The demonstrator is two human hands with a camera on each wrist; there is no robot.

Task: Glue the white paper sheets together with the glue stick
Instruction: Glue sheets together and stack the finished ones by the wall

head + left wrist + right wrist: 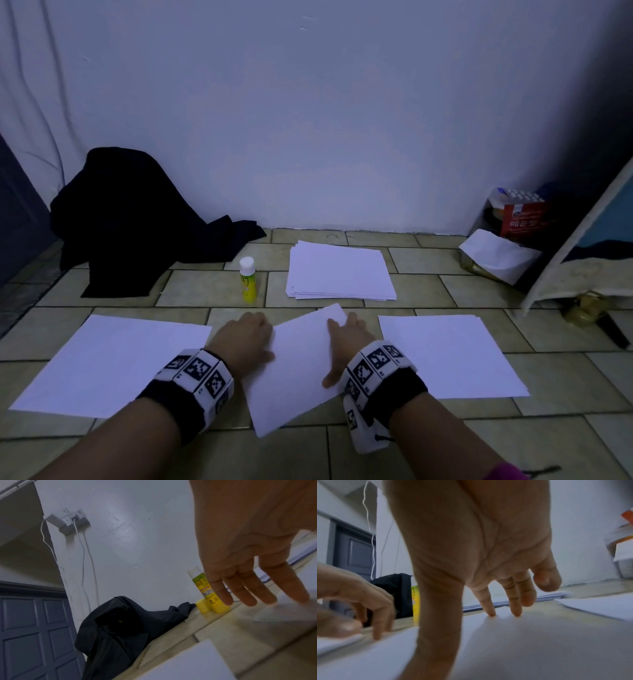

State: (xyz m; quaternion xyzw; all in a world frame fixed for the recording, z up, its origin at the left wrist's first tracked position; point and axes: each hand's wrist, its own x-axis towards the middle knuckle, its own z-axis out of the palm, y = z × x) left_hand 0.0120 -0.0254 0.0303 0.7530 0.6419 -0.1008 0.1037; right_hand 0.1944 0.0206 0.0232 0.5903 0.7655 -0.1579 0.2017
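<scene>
A white sheet (298, 370) lies tilted on the tiled floor in front of me. My left hand (248, 337) touches its left edge with its fingertips (228, 600). My right hand (344, 337) is spread on the sheet's right side, fingertips (491, 613) pressing down on the paper. Neither hand holds anything. Single white sheets lie flat at the left (109, 363) and at the right (448, 353). A stack of white paper (339, 270) sits farther back. The yellow-green glue stick (247, 279) stands upright left of the stack, with a small yellow cylinder (203, 605) beside it.
A black cloth heap (130, 219) leans on the wall at back left. A red box (522, 216) and a white wrapped bundle (496, 257) sit at back right, beside a leaning board (582, 246). A grey door (34, 635) and hanging cables (84, 561) are on the left.
</scene>
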